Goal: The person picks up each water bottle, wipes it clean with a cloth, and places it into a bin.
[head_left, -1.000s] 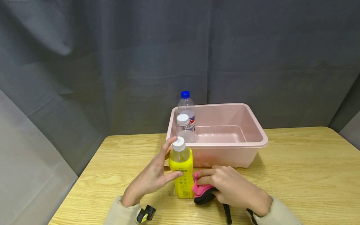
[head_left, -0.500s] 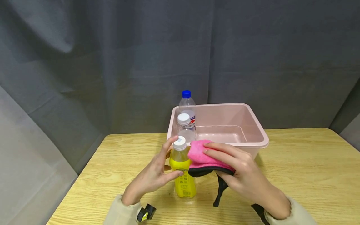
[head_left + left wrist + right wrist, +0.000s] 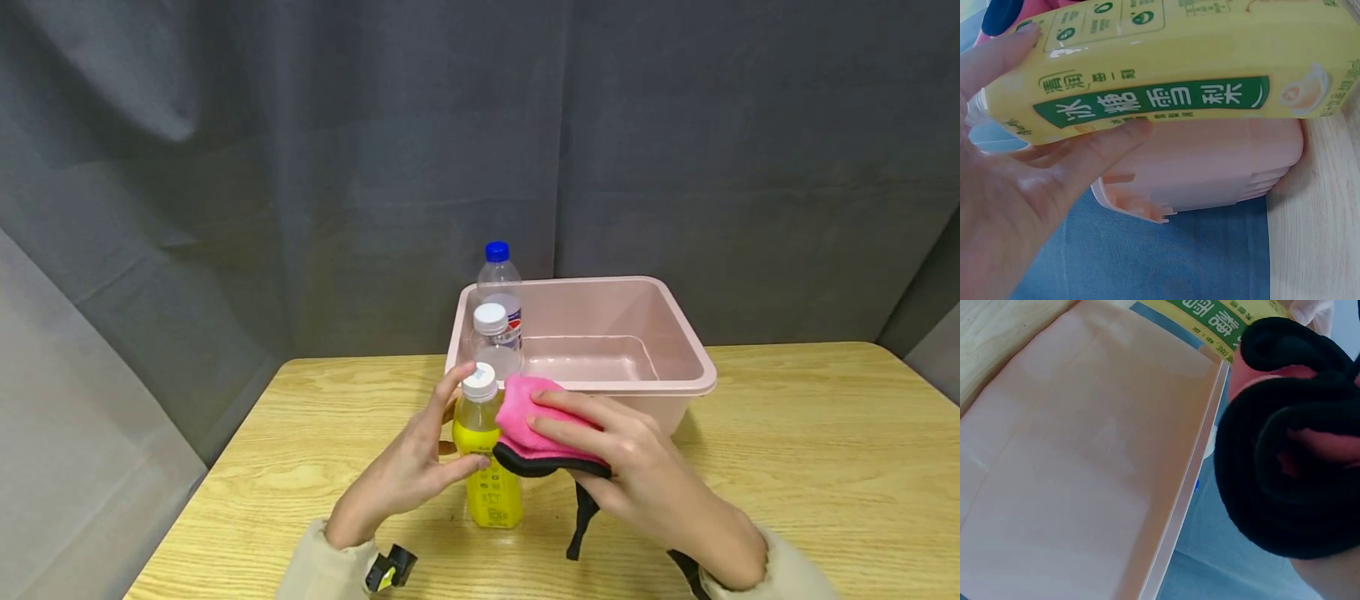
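Note:
A bottle with a yellow label (image 3: 495, 497) and white cap stands upright on the table. My left hand (image 3: 408, 467) grips its upper part from the left, thumb in front and fingers behind; the left wrist view shows green lettering on its label (image 3: 1154, 101). My right hand (image 3: 645, 467) holds a folded, fuzzy pink cloth (image 3: 531, 417) with black edging (image 3: 1244, 469) and a dangling black strap (image 3: 581, 521). In the head view the cloth overlaps the bottle's upper right side; whether it presses there I cannot tell.
Behind the hands stands a pink plastic basin (image 3: 693, 383). At its left end, inside, are a clear white-capped bottle (image 3: 491, 321) and a clear blue-capped bottle (image 3: 498, 271). A wooden table (image 3: 810, 475) lies beneath, with a grey curtain (image 3: 420, 167) behind.
My right hand has lifted the pink cloth from low beside the bottle up to its shoulder, then shifted slightly left. The left hand keeps its grip in place.

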The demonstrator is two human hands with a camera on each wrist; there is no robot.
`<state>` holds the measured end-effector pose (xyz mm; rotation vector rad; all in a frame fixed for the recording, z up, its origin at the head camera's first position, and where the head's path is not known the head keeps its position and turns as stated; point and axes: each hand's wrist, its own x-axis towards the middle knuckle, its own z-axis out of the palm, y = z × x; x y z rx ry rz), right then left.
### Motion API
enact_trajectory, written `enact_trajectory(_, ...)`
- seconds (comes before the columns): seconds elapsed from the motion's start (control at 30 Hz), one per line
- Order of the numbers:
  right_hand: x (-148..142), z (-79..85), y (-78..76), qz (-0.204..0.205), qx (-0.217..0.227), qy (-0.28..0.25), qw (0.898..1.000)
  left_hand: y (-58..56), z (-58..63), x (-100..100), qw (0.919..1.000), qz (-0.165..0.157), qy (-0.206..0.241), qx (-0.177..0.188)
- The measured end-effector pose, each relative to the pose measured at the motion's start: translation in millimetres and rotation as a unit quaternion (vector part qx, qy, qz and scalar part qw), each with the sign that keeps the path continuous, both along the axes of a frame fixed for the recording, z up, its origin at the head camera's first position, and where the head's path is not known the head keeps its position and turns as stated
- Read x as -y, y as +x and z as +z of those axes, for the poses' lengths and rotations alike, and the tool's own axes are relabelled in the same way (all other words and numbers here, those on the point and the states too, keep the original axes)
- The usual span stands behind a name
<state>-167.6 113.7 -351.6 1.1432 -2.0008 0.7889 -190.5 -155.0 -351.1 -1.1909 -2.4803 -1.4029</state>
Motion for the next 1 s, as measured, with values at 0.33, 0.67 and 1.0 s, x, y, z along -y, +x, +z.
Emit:
enact_trajectory(0.33,-1.5,-7.9,2.5,-0.012,0.012,0.096,0.995,2.1,-3.0,-0.2,0.9999,-0.010,0.006,-0.001)
enact_trajectory(0.67,14.0,-42.1,-6.5,-0.011,0.101,0.270,0.958,0.6,0.7,0.4,0.9997,0.003,-0.005,-0.022)
enact_trajectory(1.0,11.3,-47.2,-10.6,0.009,0.149,0.284,0.947,0.8,0.3,0.5,0.9999,0.001,-0.003,-0.015)
